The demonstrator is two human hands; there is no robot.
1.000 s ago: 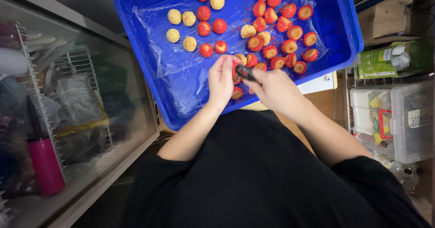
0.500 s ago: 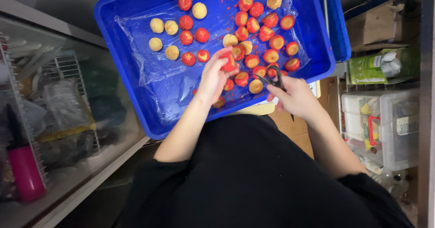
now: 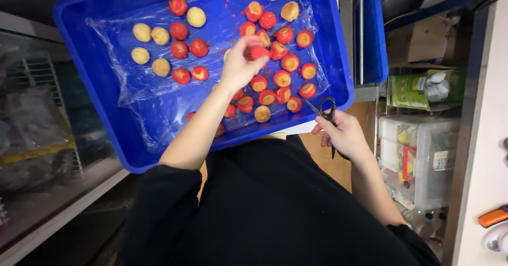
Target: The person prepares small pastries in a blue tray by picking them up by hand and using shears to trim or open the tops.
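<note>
A blue plastic tray [image 3: 84,44] lined with clear film holds several small round pieces, some red-coated [image 3: 199,47], some plain yellow [image 3: 142,32]. My left hand [image 3: 239,65] reaches over the middle of the tray and pinches one red piece [image 3: 260,52] between its fingertips. My right hand [image 3: 344,135] is off the tray's near right corner and grips black-handled scissors [image 3: 327,109] with the blades pointing down.
A clear lidded storage box [image 3: 418,155] with a red latch stands on the right, a green package [image 3: 418,90] above it. A second blue tray [image 3: 374,33] stands on edge beside the main one. Wire racks and bags fill the left shelf [image 3: 37,134].
My left hand has moved from the near edge up over the tray, holding a red piece. My right hand has drawn back off the tray to the right with the scissors.
</note>
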